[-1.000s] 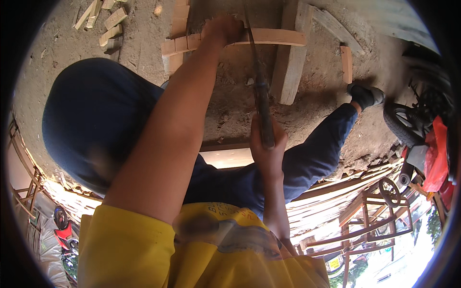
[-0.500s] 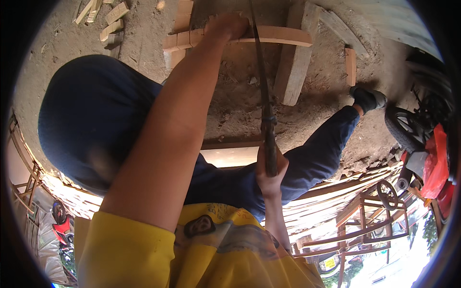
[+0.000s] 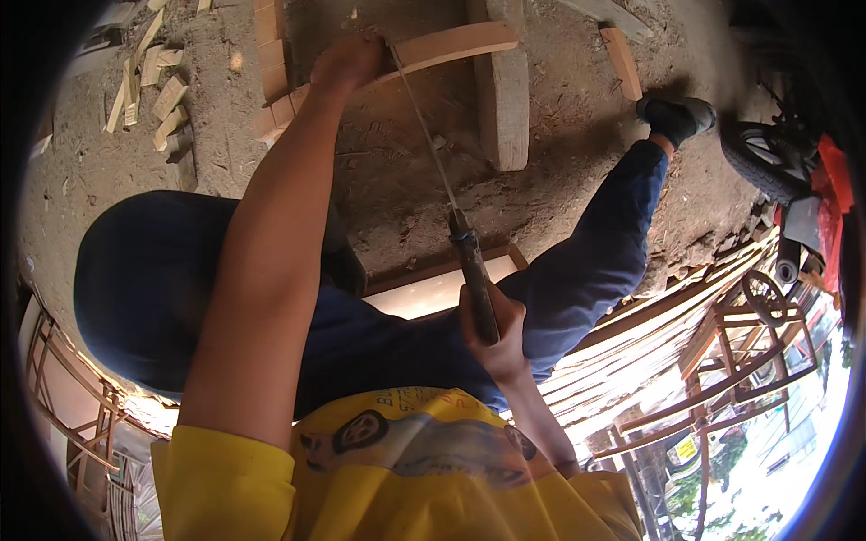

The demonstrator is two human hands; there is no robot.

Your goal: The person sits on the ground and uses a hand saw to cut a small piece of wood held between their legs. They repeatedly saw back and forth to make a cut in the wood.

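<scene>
A curved piece of wood lies across a thick timber beam at the top of the view. My left hand is closed over the wood, left of the beam. Down by my thigh, my right hand is wrapped round the dark handle of a handsaw. Its narrow blade slants up and left, and its far end meets the curved wood just right of my left hand. The wood under my left fingers is hidden.
Cut wooden blocks and strips lie on the dirt floor at the far left. A loose wooden block rests near my right foot. At the right stands a motorcycle wheel. Wooden frames are at the lower right.
The view has shifted, so the wood and beam sit further left and higher. The saw has gone from nearly upright to slanting up-left. Both hands keep their hold.
</scene>
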